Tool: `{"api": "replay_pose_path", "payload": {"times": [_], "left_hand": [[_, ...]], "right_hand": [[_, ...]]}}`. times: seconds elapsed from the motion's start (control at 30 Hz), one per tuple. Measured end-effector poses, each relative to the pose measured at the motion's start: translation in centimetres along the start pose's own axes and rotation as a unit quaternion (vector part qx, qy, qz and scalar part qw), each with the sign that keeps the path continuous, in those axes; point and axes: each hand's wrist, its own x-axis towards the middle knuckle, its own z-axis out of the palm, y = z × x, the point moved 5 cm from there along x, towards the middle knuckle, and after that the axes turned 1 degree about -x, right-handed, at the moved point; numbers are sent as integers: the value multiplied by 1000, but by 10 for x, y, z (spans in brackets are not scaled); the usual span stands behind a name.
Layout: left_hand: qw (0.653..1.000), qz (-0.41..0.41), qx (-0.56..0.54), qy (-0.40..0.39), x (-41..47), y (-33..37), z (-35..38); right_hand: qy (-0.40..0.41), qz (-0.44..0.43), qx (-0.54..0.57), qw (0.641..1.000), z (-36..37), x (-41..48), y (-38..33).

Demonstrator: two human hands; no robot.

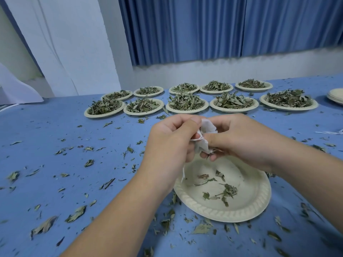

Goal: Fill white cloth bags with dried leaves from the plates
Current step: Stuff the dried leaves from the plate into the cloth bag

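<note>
Your left hand (pixel 172 138) and right hand (pixel 239 140) both grip the small white cloth bag (pixel 206 134) above the cream paper plate (pixel 222 216).
Loosen your pinch and it likely spills onto the blue tablecloth (pixel 65 127).

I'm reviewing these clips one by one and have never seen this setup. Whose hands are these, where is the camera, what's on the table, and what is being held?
There is no machine here. The single picture comes from a wide-angle camera on the person's head, looking forward and down, so both arms are the wearer's own. The left hand and right hand pinch a small white cloth bag above a pale round paper plate holding only a few dried leaves. Farther back on the blue table, ten similar plates heaped with leaves stand in two rows. Leaf bits lie scattered around.
</note>
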Motion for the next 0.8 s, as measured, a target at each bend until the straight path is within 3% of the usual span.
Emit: {"api": "replay_pose_path", "payload": {"times": [0.07, 0.17, 0.3, 0.43, 0.53, 0.63, 0.7, 0.8], "left_hand": [[1000, 2, 3, 0, 1, 0, -2], [1000, 7, 17, -15, -1, 1, 1], [999, 14, 44, 12, 1, 1, -2], [996, 30, 60, 62, 5, 3, -15], [994, 31, 58, 89, 7, 4, -21], [994, 26, 28, 101, 8, 4, -23], [994, 24, 29, 106, 8, 4, -24], [993, 23, 36, 111, 8, 4, -24]], "right_hand": [[31, 14, 11, 999, 1, 8, 0], [97, 10, -69, 993, -1, 18, -7], [119, 1, -135, 984, 3, 27, -12], [41, 34, 8, 999, 5, 26, -4], [-13, 59, 152, 987, 0, 19, 1], [-22, 65, 228, 971, -6, 10, 2], [7, 63, 238, 969, -10, 4, 2], [60, 33, 166, 984, -16, -3, -4]]}}
